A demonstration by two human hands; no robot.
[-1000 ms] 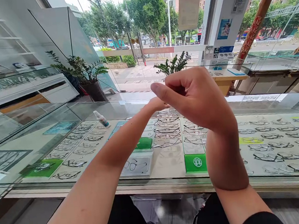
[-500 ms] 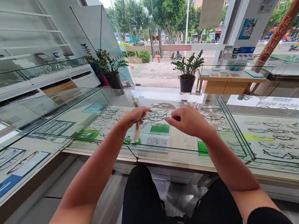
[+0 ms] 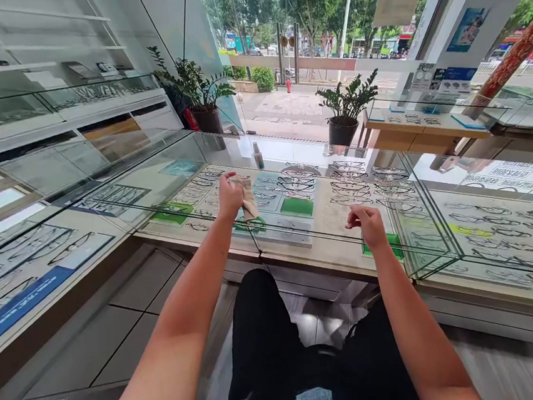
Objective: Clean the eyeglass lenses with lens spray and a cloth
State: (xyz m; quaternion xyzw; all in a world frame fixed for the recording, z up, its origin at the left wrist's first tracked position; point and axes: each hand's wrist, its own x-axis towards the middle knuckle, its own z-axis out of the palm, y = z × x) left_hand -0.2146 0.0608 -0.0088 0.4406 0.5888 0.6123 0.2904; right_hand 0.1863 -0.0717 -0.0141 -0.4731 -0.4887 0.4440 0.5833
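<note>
My left hand (image 3: 231,197) is closed on a beige cloth (image 3: 249,200), which hangs down from its fingers above the glass counter. My right hand (image 3: 365,222) hovers over the counter's front part, its fingers curled with no object showing in them. Beneath the glass top, rows of eyeglasses (image 3: 299,183) lie on display, with a green card (image 3: 297,206) in front of them. Beyond the left hand, a small spray bottle (image 3: 258,155) stands on the counter.
Glass display cases continue to the left, with a blue card (image 3: 26,302), and to the right, with more eyeglasses (image 3: 500,228). Potted plants (image 3: 345,131) stand behind the counter, before the shop window. My knees are close to the counter front.
My hands have moved farther apart. The left hand has turned more upright, still holding the cloth; the right has moved right and lower. The camera view has tilted downward.
</note>
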